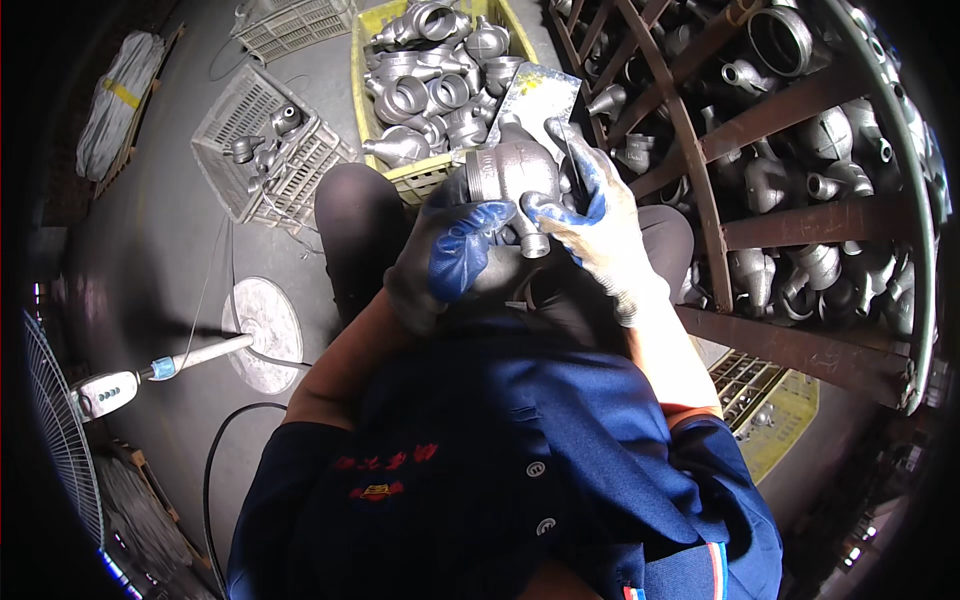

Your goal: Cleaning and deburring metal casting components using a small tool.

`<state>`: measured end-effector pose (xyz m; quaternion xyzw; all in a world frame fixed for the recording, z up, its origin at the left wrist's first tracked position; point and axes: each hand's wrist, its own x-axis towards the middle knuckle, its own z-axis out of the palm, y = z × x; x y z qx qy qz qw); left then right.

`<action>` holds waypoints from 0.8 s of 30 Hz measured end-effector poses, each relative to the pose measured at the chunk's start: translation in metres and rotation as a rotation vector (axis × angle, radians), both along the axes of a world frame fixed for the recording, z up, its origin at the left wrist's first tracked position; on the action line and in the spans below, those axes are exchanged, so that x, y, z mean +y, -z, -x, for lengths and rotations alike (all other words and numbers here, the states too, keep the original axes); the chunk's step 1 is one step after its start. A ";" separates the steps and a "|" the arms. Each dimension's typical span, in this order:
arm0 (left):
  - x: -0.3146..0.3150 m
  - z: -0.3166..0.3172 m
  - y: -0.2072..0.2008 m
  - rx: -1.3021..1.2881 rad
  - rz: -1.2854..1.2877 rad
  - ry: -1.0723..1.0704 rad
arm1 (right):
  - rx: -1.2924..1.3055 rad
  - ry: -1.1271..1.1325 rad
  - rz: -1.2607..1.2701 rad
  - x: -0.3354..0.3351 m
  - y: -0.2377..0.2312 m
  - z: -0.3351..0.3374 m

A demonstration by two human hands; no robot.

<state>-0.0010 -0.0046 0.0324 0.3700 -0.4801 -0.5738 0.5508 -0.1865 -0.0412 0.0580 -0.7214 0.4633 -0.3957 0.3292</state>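
Observation:
Between my two gloved hands, above my lap, is a grey cast metal fitting (515,172) with a threaded collar on its left and a short pipe stub pointing toward me. My left hand (455,245), in a blue-coated work glove, wraps round its lower left side. On the right, my right hand (592,205), in a white and blue glove, grips the fitting with the thumb on its near side and the fingers along its far right. Parts of the fingers on both hands are hidden behind the casting. A flat plate with yellow marks (540,92) lies just beyond the fitting.
A yellow crate (365,95) full of similar castings stands ahead. Left of it, a grey crate (215,170) holds several small fittings. A rusty metal cage (690,150) of castings rises at right. A standing fan (105,393) with round base and a black cable are at left.

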 end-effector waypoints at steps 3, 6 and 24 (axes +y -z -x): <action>-0.004 -0.009 0.005 0.124 -0.180 0.115 | -0.080 -0.106 -0.062 -0.003 0.004 0.008; -0.003 -0.002 -0.010 0.297 -0.173 0.123 | -0.510 -0.015 -0.481 0.002 -0.006 0.000; -0.014 0.001 0.007 0.783 -0.289 0.247 | -0.566 0.235 -0.281 -0.017 0.025 0.016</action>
